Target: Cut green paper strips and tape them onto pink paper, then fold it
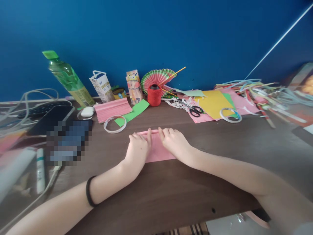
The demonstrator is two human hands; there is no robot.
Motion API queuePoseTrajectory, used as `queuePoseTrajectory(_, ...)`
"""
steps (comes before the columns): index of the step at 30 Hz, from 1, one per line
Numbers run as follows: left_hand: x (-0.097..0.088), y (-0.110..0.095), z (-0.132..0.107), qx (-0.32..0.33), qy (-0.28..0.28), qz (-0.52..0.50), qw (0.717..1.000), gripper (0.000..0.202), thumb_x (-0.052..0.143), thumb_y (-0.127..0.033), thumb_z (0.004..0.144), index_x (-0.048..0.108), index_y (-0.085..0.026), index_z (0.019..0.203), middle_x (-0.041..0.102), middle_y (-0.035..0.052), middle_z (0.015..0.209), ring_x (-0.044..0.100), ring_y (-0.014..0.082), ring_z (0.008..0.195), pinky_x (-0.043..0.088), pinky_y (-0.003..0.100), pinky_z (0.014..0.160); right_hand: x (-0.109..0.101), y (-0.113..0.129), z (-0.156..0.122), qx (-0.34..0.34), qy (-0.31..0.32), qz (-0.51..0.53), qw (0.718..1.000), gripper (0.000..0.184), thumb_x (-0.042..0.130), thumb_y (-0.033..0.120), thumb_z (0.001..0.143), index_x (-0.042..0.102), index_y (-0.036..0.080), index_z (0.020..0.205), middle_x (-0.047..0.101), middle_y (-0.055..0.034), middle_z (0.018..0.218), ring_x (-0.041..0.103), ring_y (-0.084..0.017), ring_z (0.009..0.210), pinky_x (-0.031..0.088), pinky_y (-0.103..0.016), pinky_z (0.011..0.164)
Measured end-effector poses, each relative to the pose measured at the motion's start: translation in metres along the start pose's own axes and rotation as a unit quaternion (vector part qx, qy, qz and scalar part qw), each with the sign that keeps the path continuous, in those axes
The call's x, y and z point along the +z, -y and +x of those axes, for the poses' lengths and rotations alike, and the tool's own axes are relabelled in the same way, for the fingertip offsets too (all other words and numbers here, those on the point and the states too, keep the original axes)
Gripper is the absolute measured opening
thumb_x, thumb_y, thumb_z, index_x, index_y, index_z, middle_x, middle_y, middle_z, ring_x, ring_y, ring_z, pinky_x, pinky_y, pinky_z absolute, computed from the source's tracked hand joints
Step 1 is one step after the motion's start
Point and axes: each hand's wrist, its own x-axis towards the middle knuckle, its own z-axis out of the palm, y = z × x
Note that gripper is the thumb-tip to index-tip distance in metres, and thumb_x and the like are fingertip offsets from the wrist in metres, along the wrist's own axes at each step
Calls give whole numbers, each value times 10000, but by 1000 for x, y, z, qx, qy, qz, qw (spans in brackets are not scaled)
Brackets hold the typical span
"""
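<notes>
A sheet of pink paper [160,150] lies flat on the brown table, with a narrow fold along its far edge. My left hand [140,146] is closed on the left part of that folded edge, its index finger stretched along the paper. On the right part, my right hand [174,141] grips the same edge with bent fingers, the index finger pointing forward. Both thumbs are mostly hidden. Beyond my left hand rest a roll of tape [115,124], a pleated pink paper [113,109] and a green paper strip [137,111].
Along the blue wall stand a green bottle [70,81], a white carton [101,86], a red thread spool [154,96] and a paper fan [156,80]. Black scissors [195,111] and yellow paper [212,104] lie at the right. A phone [73,138] is at the left.
</notes>
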Motion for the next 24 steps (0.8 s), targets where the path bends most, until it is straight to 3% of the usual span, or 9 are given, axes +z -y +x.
queuePoseTrajectory(3,2,-2,0,-1,-5,7,1000,570,308,25,788,404,-154,1320,655,176,826,613,241,793,431,367,683,2,3,0,2,4,5,1000,460,364,-16,813,468,41,1257,637,-214,892,630,-251,803,492,-351,624)
queuePoseTrajectory(11,0,-3,0,1,5,35,999,525,319,-24,823,393,-145,1328,650,178,916,600,247,854,418,381,747,4,6,0,-3,2,-36,999,455,316,1,844,446,40,1278,634,-173,884,602,-239,779,442,-354,621)
queuePoseTrajectory(13,0,-3,0,7,-17,33,999,503,328,-27,825,431,-142,1303,637,178,992,579,261,934,418,392,779,3,5,0,0,-7,-32,999,442,325,6,847,461,42,1265,634,-158,871,586,-230,775,423,-347,619)
queuePoseTrajectory(19,8,-4,3,23,-48,-18,998,466,317,5,819,500,-76,1239,549,210,1209,564,278,1034,437,387,835,4,0,2,-60,-43,-4,997,303,405,23,824,646,99,992,606,-131,990,519,-225,878,371,-333,654)
queuePoseTrajectory(24,12,1,5,33,-71,-34,996,459,308,26,811,517,-61,1210,579,221,1158,601,274,973,468,368,769,9,-4,6,-59,-45,34,997,299,403,12,829,635,90,1000,620,-123,906,524,-207,816,338,-323,654)
